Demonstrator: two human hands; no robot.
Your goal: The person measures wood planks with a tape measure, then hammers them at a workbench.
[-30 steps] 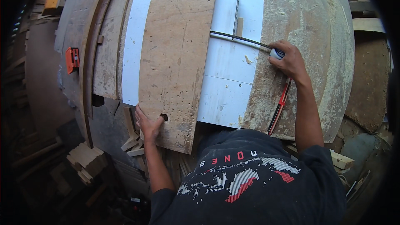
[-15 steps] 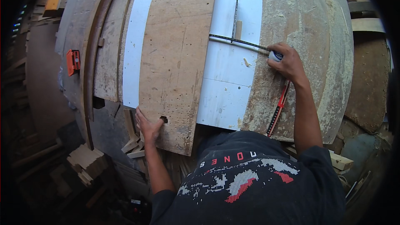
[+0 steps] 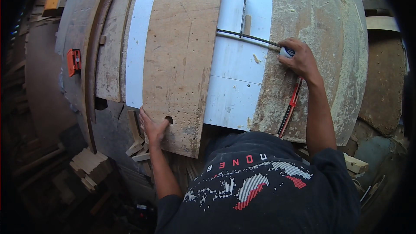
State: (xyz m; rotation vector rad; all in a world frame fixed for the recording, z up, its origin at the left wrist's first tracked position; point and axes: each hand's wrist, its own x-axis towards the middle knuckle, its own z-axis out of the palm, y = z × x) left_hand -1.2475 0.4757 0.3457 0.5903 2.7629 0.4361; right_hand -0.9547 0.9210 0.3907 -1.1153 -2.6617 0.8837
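Observation:
My left hand (image 3: 154,126) grips the near left corner of a long wooden board (image 3: 177,60) pitted with small holes. Its thumb sits at a dark cutout (image 3: 169,120) in the board, and the fingers lie along the left edge. My right hand (image 3: 301,58) is closed around a pale tape measure (image 3: 286,52). A dark marked strip (image 3: 249,37) runs from it leftward to the board's right edge, above a white panel (image 3: 234,97). Another thin dark strip (image 3: 244,15) and a small wood piece (image 3: 248,24) stand at that strip.
A long red-and-black tool (image 3: 290,108) lies below my right hand on the worn, dusty table (image 3: 312,17). An orange case (image 3: 74,62) lies at the left beside long wooden strips (image 3: 89,60). Cut wood pieces (image 3: 89,167) are stacked at the lower left.
Everything sits slightly higher in the picture. Both hands keep their hold, the left on the board and the right on the tape measure.

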